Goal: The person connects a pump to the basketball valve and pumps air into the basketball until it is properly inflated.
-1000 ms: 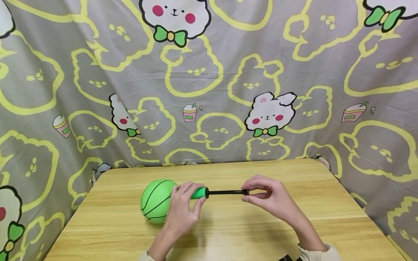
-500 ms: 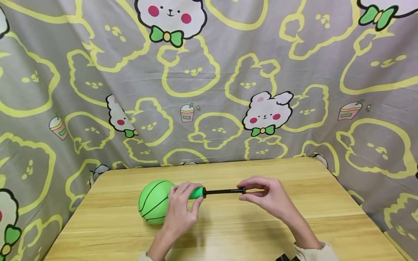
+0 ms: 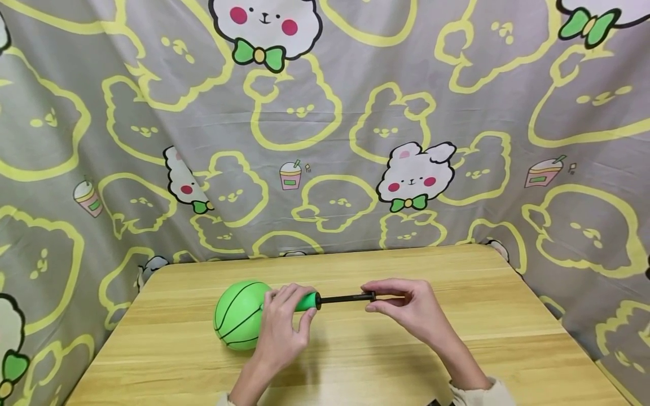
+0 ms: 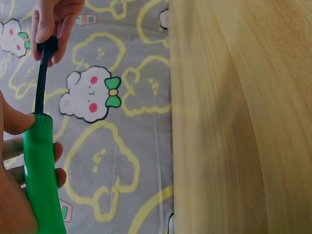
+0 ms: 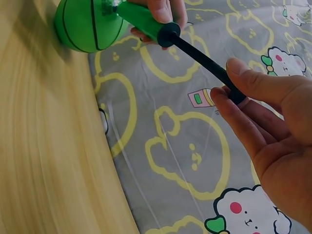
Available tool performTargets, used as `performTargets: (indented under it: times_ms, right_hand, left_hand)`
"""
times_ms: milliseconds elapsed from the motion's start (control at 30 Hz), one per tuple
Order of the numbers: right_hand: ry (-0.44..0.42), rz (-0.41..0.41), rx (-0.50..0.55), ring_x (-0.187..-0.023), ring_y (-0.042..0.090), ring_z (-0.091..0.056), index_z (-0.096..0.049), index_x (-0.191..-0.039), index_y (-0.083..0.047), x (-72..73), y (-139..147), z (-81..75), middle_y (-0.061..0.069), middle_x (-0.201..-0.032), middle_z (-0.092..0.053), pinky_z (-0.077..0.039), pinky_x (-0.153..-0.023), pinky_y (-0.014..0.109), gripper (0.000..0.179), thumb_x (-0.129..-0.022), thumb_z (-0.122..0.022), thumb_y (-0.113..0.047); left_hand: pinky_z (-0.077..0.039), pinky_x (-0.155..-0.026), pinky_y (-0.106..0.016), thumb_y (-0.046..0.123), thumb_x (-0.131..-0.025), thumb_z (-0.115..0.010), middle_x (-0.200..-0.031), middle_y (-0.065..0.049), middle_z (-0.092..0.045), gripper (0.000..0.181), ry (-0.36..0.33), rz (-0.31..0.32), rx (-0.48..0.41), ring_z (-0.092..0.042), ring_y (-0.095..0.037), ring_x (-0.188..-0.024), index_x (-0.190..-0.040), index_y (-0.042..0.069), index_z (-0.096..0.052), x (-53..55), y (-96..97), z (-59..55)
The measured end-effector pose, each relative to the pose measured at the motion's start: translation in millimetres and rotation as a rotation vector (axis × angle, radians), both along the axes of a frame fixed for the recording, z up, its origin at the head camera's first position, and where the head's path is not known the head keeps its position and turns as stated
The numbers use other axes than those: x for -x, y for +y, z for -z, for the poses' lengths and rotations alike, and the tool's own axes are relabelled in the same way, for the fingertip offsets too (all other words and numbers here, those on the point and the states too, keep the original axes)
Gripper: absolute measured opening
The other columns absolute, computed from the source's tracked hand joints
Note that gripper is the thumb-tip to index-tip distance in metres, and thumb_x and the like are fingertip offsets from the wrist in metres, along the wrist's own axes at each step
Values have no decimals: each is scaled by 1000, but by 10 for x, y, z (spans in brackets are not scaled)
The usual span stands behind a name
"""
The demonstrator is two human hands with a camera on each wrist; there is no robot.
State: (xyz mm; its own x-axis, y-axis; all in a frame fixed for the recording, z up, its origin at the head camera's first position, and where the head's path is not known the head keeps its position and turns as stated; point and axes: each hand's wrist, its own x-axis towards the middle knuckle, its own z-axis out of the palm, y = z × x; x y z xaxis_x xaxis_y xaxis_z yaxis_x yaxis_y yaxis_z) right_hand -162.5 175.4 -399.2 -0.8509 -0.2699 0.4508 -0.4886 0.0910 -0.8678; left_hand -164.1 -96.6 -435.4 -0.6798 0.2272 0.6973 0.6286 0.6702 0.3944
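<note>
A green ball (image 3: 241,316) with black lines sits on the table, left of my hands. My left hand (image 3: 281,327) grips the green barrel of a hand pump (image 3: 306,301), which lies roughly level. In the right wrist view the barrel (image 5: 142,20) meets the ball (image 5: 92,24) at its far end; fingers partly cover that area in the head view. A black rod (image 3: 342,299) sticks out of the barrel to the right. Thumb and fingertips of my right hand (image 3: 413,307) pinch the black end piece of the rod (image 4: 47,46).
The wooden table (image 3: 457,349) stretches out beneath both hands. A grey curtain (image 3: 325,135) with yellow and white cartoon figures hangs behind and at both sides. A small dark object (image 3: 434,402) shows at the bottom edge, beside the right sleeve.
My right hand has moved left toward the left hand, and less of the black rod shows outside the barrel. The left hand keeps its grip. The whole view has shifted slightly.
</note>
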Motion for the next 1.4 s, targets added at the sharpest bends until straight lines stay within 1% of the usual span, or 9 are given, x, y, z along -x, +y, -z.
performTargets:
  times_ms: [167,267,433,533,733,933,1100,1400]
  right_hand:
    - [-4,-4,8,-97,20,-75,-78,-109,-2,-8,-46,18,15,-107,-76,-60,-76,37,28,-81,-83,1]
    - [-10,4,9,-97,20,-75,-78,-109,-3,-14,-71,27,14,-107,-76,-60,-75,37,29,-81,-83,0]
    - [19,-3,24,-97,21,-75,-78,-110,-2,-19,-112,48,12,-108,-76,-60,-75,37,29,-82,-82,1]
    - [36,-12,36,-96,21,-75,-77,-110,-1,-24,-145,66,14,-108,-76,-60,-74,38,29,-82,-82,2]
    - [37,-9,55,-94,22,-75,-78,-110,-1,-30,-215,95,20,-105,-75,-60,-74,37,29,-81,-83,1]
    - [43,14,51,-94,22,-75,-78,-109,-1,-38,-270,126,12,-104,-77,-60,-73,37,29,-80,-84,-2]
    - [33,21,54,-95,22,-75,-78,-108,-2,-43,-322,158,14,-105,-77,-60,-74,36,28,-80,-84,-1]
    - [49,45,61,-94,21,-75,-79,-107,-2,-63,-422,182,10,-104,-77,-60,-72,35,29,-78,-85,0]
  left_hand:
    - [-39,-90,-45,14,-81,-74,-102,5,-69,30,0,-4,-2,-65,-16,-98,-111,15,-72,-8,9,-5]
    - [-39,-90,-45,13,-81,-74,-101,6,-69,31,0,-2,-2,-65,-16,-97,-111,15,-72,-13,13,-4]
    - [-38,-90,-45,13,-81,-74,-101,6,-69,31,-9,-3,-1,-63,-14,-95,-111,17,-72,-20,23,0]
    - [-38,-91,-44,13,-81,-75,-102,6,-69,31,-15,-5,-2,-63,-14,-94,-112,18,-72,-24,29,1]
    - [-38,-90,-45,12,-81,-75,-102,5,-69,31,-16,4,-5,-63,-15,-95,-112,17,-72,-32,46,6]
    - [-38,-91,-45,12,-82,-75,-102,7,-68,32,-29,13,-3,-63,-14,-96,-114,17,-72,-43,64,5]
    - [-38,-91,-44,11,-82,-76,-101,8,-68,32,-27,23,-3,-63,-13,-96,-112,17,-73,-51,85,11]
    - [-39,-91,-45,10,-81,-75,-101,8,-67,31,-9,40,-16,-62,-12,-96,-112,16,-72,-75,126,36]
